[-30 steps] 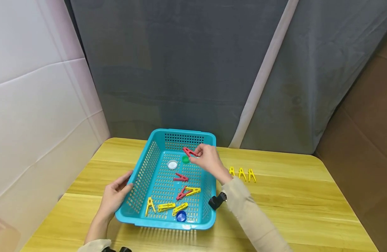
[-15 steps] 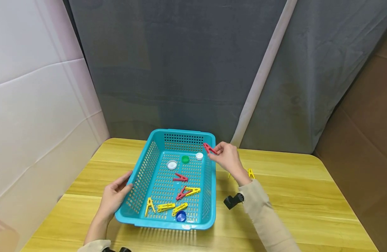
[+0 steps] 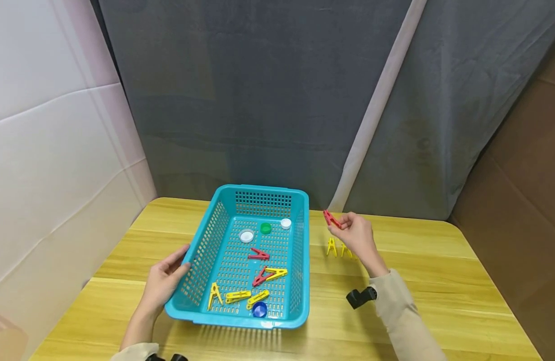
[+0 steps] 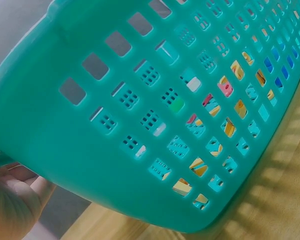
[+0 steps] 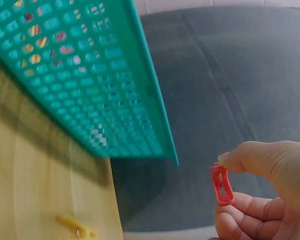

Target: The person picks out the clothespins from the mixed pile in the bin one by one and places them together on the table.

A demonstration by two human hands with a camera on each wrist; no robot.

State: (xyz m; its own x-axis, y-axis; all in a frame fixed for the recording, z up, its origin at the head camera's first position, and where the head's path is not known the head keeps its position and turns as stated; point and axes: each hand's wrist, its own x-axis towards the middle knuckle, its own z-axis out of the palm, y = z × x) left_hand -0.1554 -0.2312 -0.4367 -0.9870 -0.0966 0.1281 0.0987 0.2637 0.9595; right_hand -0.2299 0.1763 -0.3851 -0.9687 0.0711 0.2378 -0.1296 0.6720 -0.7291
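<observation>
My left hand (image 3: pixel 163 281) grips the left rim of a turquoise plastic basket (image 3: pixel 205 240), also large in the left wrist view. Between thumb and fingers my right hand (image 3: pixel 358 235) pinches a red clothespin (image 3: pixel 331 219), held in the air to the right of the basket. The right wrist view shows this red clothespin (image 5: pixel 222 185) end-on at the fingertips. Below the right hand, yellow clothespins (image 3: pixel 331 247) stand on the table, partly hidden by the hand. Inside the basket lie red clothespins (image 3: pixel 259 254) and several yellow ones (image 3: pixel 238 297).
The basket also holds a blue cap (image 3: pixel 260 309), a green cap (image 3: pixel 266 228) and two white caps (image 3: pixel 247 236). Beneath everything is a wooden table (image 3: pixel 422 291). A grey curtain (image 3: pixel 268 100) hangs behind its far edge, with a white panel at left and a brown one at right.
My right hand has carried the red clothespin out from above the basket to the right, over the table by the yellow clothespins. The left hand and basket stay put.
</observation>
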